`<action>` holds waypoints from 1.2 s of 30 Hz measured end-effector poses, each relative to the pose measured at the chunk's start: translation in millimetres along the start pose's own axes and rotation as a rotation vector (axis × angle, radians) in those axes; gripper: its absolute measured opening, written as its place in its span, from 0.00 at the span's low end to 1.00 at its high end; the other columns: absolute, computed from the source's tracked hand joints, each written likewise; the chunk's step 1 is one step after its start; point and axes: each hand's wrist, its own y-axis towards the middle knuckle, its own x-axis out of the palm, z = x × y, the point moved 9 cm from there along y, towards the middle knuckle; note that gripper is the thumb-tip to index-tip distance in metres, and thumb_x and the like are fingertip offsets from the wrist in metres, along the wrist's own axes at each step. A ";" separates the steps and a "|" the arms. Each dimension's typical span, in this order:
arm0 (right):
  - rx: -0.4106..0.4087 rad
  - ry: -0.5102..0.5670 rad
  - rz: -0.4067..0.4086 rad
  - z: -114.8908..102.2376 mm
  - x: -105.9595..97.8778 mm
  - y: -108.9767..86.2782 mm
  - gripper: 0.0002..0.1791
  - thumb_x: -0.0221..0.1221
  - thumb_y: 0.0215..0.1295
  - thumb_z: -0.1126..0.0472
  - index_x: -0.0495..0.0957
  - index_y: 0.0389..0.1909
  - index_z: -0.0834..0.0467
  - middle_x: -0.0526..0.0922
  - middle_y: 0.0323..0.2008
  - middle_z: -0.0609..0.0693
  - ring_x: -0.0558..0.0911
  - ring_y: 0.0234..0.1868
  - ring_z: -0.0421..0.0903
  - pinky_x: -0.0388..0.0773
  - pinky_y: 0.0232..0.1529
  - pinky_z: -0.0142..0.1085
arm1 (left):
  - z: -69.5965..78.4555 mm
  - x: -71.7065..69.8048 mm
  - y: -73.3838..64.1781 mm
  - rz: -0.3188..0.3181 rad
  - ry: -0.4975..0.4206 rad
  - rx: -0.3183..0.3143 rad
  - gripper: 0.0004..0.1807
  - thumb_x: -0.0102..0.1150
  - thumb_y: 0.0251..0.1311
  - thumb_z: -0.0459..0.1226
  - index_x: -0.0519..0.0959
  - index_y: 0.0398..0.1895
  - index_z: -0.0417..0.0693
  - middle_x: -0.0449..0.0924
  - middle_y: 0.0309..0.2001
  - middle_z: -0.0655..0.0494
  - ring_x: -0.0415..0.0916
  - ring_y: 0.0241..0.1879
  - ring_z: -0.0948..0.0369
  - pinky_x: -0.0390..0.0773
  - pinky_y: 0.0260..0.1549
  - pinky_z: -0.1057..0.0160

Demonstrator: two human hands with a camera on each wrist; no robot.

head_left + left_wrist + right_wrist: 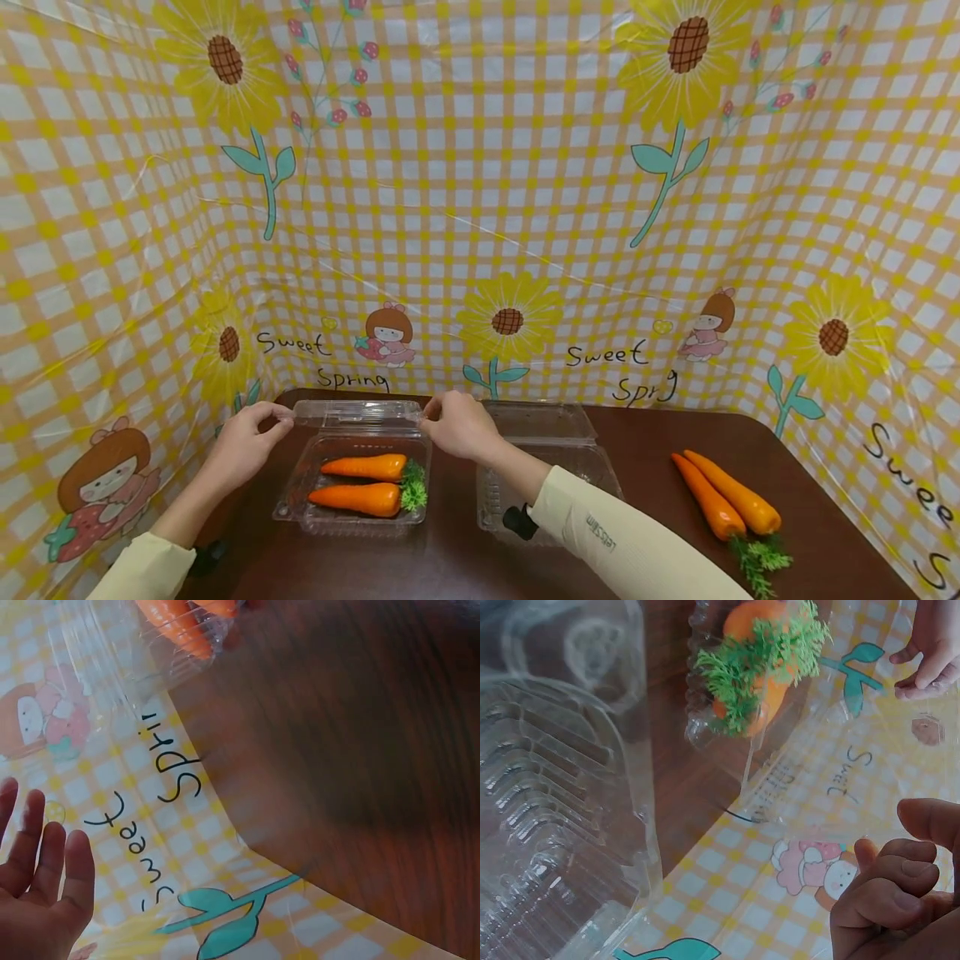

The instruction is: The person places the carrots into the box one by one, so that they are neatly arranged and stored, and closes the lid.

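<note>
Two carrots (360, 498) lie side by side in the left clear box (298, 487), orange tips to the left and green tops (413, 487) to the right, probably so that both fit flat. Behind them the raised lid (356, 415) of this box has one hand at each end, which should make it easier to steer evenly. The right hand (461, 427) pinches the right end of the lid, its fingers bent and its wrist turned inward; that forearm crosses above the second clear box (491, 500). The left hand (246, 440) reaches up to the other end, thumb and fingers curving near each other, but whether they grip the plastic one cannot tell. Two other carrots (708, 500) rest apart, on the right of the table (645, 467).
</note>
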 end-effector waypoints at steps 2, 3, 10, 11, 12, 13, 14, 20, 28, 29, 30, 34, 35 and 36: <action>-0.009 -0.014 -0.005 0.1 2.2 -4.3 0.12 0.64 0.68 0.54 0.85 0.46 0.56 0.86 0.39 0.50 0.80 0.26 0.43 0.76 0.27 0.39 | 1.2 0.0 -4.7 0.004 0.012 0.020 0.20 0.53 0.75 0.49 0.82 0.55 0.43 0.78 0.59 0.42 0.72 0.60 0.40 0.76 0.48 0.40; -0.013 -0.019 -0.007 0.1 3.2 -6.2 0.13 0.65 0.67 0.54 0.85 0.46 0.56 0.86 0.39 0.50 0.80 0.27 0.44 0.76 0.27 0.39 | 1.4 0.0 -6.9 0.005 0.015 0.027 0.20 0.53 0.75 0.49 0.82 0.55 0.43 0.78 0.58 0.43 0.72 0.60 0.39 0.76 0.48 0.40; -0.047 -0.121 0.012 -1.6 10.2 -17.2 0.15 0.67 0.65 0.51 0.85 0.48 0.54 0.86 0.37 0.48 0.80 0.27 0.42 0.75 0.25 0.36 | -3.8 4.3 -21.1 -0.016 0.004 0.029 0.19 0.55 0.73 0.48 0.80 0.56 0.45 0.78 0.58 0.44 0.71 0.61 0.39 0.76 0.49 0.40; -0.052 -0.136 0.013 -1.3 11.5 -18.8 0.15 0.67 0.65 0.51 0.85 0.48 0.54 0.85 0.36 0.48 0.79 0.26 0.41 0.74 0.24 0.36 | -4.4 6.0 -22.8 -0.024 0.000 0.032 0.19 0.56 0.73 0.48 0.80 0.56 0.46 0.78 0.58 0.44 0.71 0.61 0.40 0.76 0.49 0.40; -0.057 -0.147 0.014 -1.0 12.6 -20.6 0.15 0.67 0.64 0.51 0.85 0.48 0.54 0.85 0.34 0.47 0.78 0.25 0.41 0.74 0.24 0.36 | -4.9 7.5 -24.5 -0.029 -0.003 0.036 0.19 0.56 0.73 0.48 0.80 0.57 0.46 0.78 0.58 0.45 0.71 0.61 0.41 0.76 0.49 0.41; -0.060 -0.159 0.012 -0.3 13.8 -22.3 0.15 0.67 0.64 0.51 0.85 0.48 0.53 0.84 0.32 0.46 0.77 0.24 0.41 0.73 0.23 0.35 | -5.3 8.8 -25.9 -0.032 -0.004 0.040 0.19 0.56 0.73 0.49 0.80 0.57 0.46 0.78 0.58 0.46 0.71 0.60 0.41 0.76 0.48 0.42; -0.063 -0.168 0.011 0.3 15.0 -23.8 0.15 0.68 0.64 0.51 0.85 0.48 0.53 0.83 0.30 0.45 0.76 0.22 0.40 0.72 0.22 0.35 | -6.0 10.0 -27.4 -0.035 -0.001 0.042 0.19 0.56 0.72 0.49 0.80 0.57 0.47 0.78 0.58 0.46 0.71 0.60 0.42 0.77 0.48 0.43; -0.081 -0.214 -0.019 3.3 23.3 -32.3 0.16 0.69 0.62 0.50 0.84 0.47 0.53 0.81 0.26 0.43 0.73 0.17 0.40 0.71 0.19 0.34 | -10.3 15.4 -38.3 -0.059 0.009 0.039 0.19 0.60 0.70 0.46 0.79 0.58 0.48 0.78 0.58 0.49 0.69 0.60 0.44 0.76 0.48 0.43; -0.096 -0.231 -0.036 7.5 32.4 -39.8 0.17 0.71 0.60 0.51 0.84 0.48 0.53 0.79 0.21 0.42 0.72 0.15 0.40 0.70 0.17 0.34 | -17.1 26.0 -51.0 -0.149 -0.026 0.043 0.22 0.63 0.68 0.40 0.76 0.62 0.45 0.76 0.60 0.48 0.69 0.63 0.41 0.74 0.53 0.40; -0.100 -0.236 -0.039 7.9 34.0 -40.4 0.18 0.71 0.60 0.51 0.84 0.48 0.53 0.78 0.20 0.41 0.72 0.15 0.40 0.69 0.17 0.34 | -18.3 27.1 -52.3 -0.160 -0.032 0.045 0.22 0.62 0.68 0.39 0.76 0.63 0.45 0.75 0.60 0.48 0.69 0.63 0.41 0.74 0.53 0.40; -0.103 -0.241 -0.043 8.1 35.6 -41.0 0.18 0.71 0.60 0.51 0.84 0.48 0.53 0.77 0.19 0.41 0.72 0.15 0.40 0.69 0.16 0.34 | -20.0 28.0 -53.5 -0.166 -0.039 0.038 0.22 0.62 0.68 0.39 0.76 0.63 0.45 0.75 0.60 0.48 0.69 0.64 0.40 0.75 0.54 0.41; -0.111 -0.275 -0.041 10.0 39.7 -42.6 0.19 0.72 0.58 0.50 0.84 0.48 0.52 0.76 0.19 0.41 0.71 0.15 0.40 0.68 0.15 0.34 | -23.8 31.7 -57.7 -0.195 -0.077 0.048 0.19 0.57 0.71 0.34 0.75 0.64 0.44 0.74 0.62 0.46 0.68 0.64 0.39 0.74 0.54 0.39; -0.110 -0.281 -0.041 10.9 40.7 -42.7 0.19 0.72 0.58 0.50 0.84 0.48 0.52 0.77 0.20 0.42 0.71 0.15 0.40 0.68 0.15 0.34 | -24.4 32.8 -58.7 -0.202 -0.083 0.054 0.19 0.55 0.71 0.33 0.75 0.64 0.44 0.74 0.62 0.46 0.68 0.64 0.39 0.74 0.54 0.39; -0.108 -0.287 -0.042 11.9 41.7 -42.9 0.19 0.72 0.58 0.50 0.84 0.48 0.52 0.78 0.21 0.42 0.71 0.15 0.40 0.68 0.15 0.35 | -25.7 33.8 -59.4 -0.204 -0.087 0.051 0.18 0.54 0.72 0.32 0.75 0.63 0.44 0.74 0.62 0.47 0.68 0.64 0.40 0.75 0.54 0.40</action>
